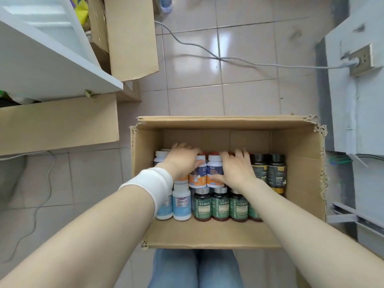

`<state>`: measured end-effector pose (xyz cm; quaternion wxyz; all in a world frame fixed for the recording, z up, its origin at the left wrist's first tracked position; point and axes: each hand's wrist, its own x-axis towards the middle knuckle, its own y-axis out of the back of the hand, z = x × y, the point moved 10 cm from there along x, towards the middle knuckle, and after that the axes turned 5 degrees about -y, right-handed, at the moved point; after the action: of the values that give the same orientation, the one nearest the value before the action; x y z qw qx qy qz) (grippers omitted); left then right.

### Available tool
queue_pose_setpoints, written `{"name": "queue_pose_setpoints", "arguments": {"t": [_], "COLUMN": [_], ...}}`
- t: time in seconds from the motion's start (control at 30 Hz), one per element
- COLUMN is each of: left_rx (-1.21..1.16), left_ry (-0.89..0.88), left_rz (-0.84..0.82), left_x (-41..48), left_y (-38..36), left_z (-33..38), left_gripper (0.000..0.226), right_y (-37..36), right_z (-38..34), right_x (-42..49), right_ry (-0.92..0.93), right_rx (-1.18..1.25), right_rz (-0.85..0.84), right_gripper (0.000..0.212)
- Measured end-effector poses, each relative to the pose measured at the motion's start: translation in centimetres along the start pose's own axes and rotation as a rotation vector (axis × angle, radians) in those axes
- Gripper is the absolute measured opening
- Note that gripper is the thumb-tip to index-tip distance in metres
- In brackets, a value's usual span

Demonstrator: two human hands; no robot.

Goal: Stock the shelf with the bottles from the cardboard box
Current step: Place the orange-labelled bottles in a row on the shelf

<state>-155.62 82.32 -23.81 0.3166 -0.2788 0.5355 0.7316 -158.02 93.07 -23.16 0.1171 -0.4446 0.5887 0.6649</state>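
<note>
An open cardboard box (299,183) sits on the tiled floor in front of my knees, holding several bottles. Green-labelled dark bottles (220,204) line its near row, light blue bottles (181,202) stand at the near left, black bottles (276,173) at the right. In the middle stand two white bottles with orange and blue labels (215,173). My left hand (182,161), with a white wristband, curls its fingers over the left one of these. My right hand (234,169) wraps the right one, thumb at its base. The white shelf (52,65) is at the upper left.
Two more cardboard boxes (128,38) stand at the left beside and under the shelf. A grey cable (207,50) runs across the floor to a wall socket (361,60) on the right. A thin white cord (41,204) lies on the floor at the left.
</note>
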Motion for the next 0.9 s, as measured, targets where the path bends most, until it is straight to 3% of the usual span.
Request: {"name": "queue_pose_setpoints", "arguments": {"t": [0.1,0.3,0.47,0.6,0.83,0.87,0.9], "left_rx": [-0.081,-0.280,-0.817,-1.034,-1.342,-1.359,-1.377], "left_ry": [0.001,-0.020,-0.001,-0.081,-0.232,-0.272,-0.316], "left_rz": [0.011,0.259,0.389,0.486,0.429,0.405,0.377], "left_x": [-0.2,-3.4,-9.9,-15.6,-24.6,-26.1,-27.7], "left_y": [0.5,4.3,7.4,9.9,10.7,10.6,10.6], "left_z": [-0.2,0.4,1.6,3.9,10.0,11.1,12.3], "left_gripper": [0.044,0.041,0.036,0.028,0.004,0.005,0.005], "right_y": [0.8,4.3,4.9,5.2,2.7,2.3,1.9], "right_z": [0.7,2.7,4.3,5.4,3.0,2.2,1.5], "right_x": [-0.4,-3.9,-10.4,-17.5,-31.8,-34.1,-36.2], "right_ry": [0.008,-0.021,-0.179,-0.308,-0.340,-0.342,-0.353], "right_rx": [0.152,0.623,1.172,1.361,1.899,1.967,2.025], "right_rz": [0.034,0.178,0.045,0.079,0.285,0.335,0.383], "right_gripper": [0.075,0.073,0.071,0.056,0.029,0.029,0.042]}}
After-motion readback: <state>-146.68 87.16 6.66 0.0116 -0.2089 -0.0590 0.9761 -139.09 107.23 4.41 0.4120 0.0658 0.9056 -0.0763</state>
